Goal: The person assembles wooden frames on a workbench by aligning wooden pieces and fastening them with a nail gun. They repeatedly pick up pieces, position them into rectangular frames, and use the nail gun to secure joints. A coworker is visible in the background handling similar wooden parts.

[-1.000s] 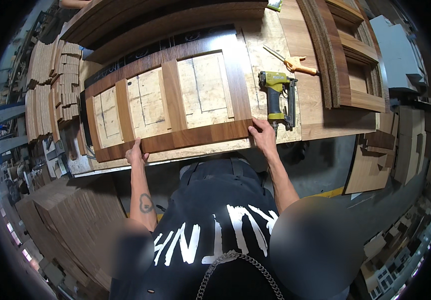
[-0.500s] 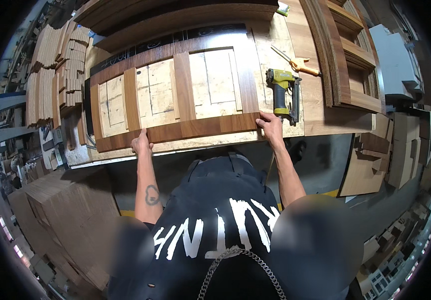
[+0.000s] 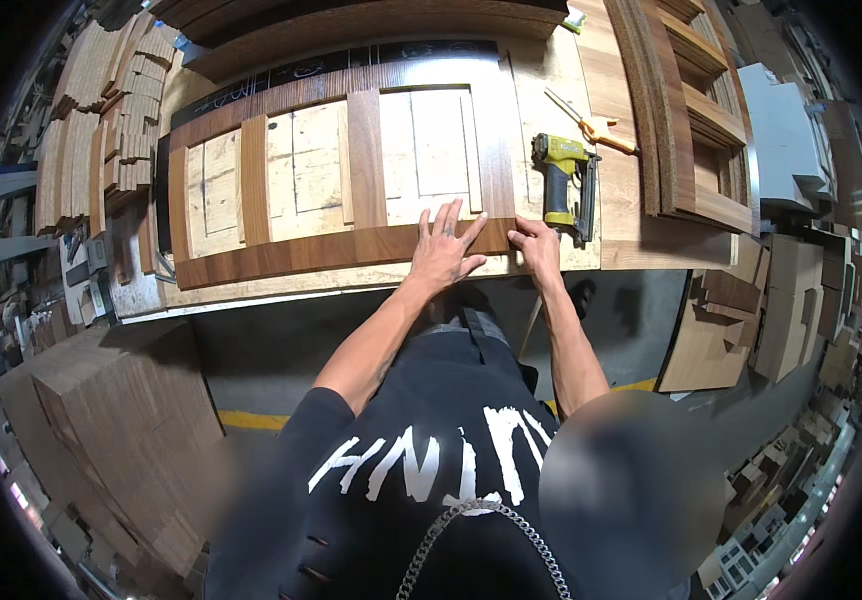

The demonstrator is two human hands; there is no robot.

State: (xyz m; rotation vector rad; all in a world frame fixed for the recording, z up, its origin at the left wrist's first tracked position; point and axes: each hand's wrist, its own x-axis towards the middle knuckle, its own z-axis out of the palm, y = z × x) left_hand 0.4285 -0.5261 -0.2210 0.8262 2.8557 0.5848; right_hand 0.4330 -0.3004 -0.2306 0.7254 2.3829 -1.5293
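A brown wooden frame (image 3: 366,165) with cross slats lies flat on the workbench (image 3: 541,262). My left hand (image 3: 443,248) rests palm down on the frame's near rail towards its right end, fingers spread and open. At the near right corner, my right hand (image 3: 539,250) is closed, with bent fingers and thumb against the end of the rail. Just right of that hand lies a yellow-green and black nail gun (image 3: 563,185). Beyond it is an orange-handled tool (image 3: 599,130) with a thin shaft.
Stacked dark boards (image 3: 371,40) stand along the bench's far side. Cut wooden strips (image 3: 76,170) are piled at left. More assembled frames (image 3: 696,120) lean at right. A large stack of brown panels (image 3: 121,430) stands on the floor at lower left.
My left hand has moved right along the near rail, from gripping its edge to lying flat near my right hand. The right hand stays at the corner. The view has shifted slightly.
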